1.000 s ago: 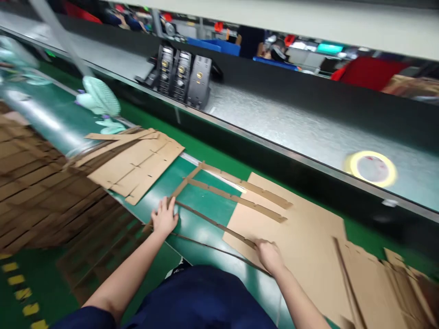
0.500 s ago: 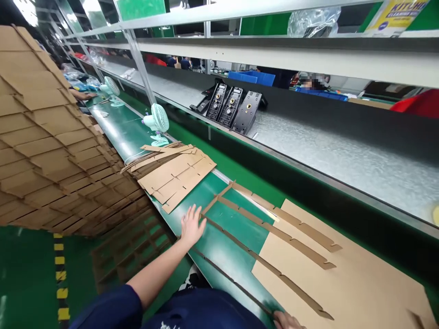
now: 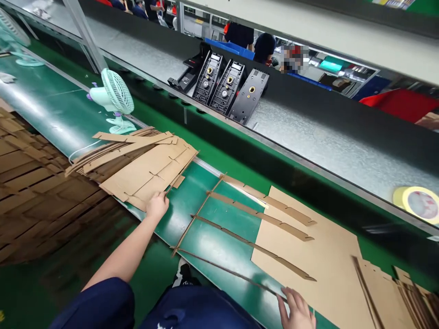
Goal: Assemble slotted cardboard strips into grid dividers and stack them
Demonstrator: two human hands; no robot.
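Note:
My left hand (image 3: 157, 205) is closed at the right edge of a stack of slotted cardboard pieces (image 3: 147, 169), its fingers pinching a thin cardboard strip there. My right hand (image 3: 297, 308) holds the end of the nearest long cardboard strip (image 3: 226, 268) between thumb and fingers. That strip belongs to a partly joined divider: several long notched strips stand on edge, roughly parallel, and meet one cross strip (image 3: 185, 233) at their left ends. Their right parts lie over a flat cardboard sheet (image 3: 329, 256).
A mint clip fan (image 3: 116, 93) stands behind the stack. Black plastic parts (image 3: 228, 87) and a tape roll (image 3: 418, 203) sit on the conveyor (image 3: 308, 132). More cardboard pieces (image 3: 387, 292) stand at lower right; piled dividers (image 3: 30, 196) are at left. People are beyond the conveyor.
My left hand has moved left from the cross strip to the cardboard stack and closed on a strip. My right hand stays at the near strip. The view has turned.

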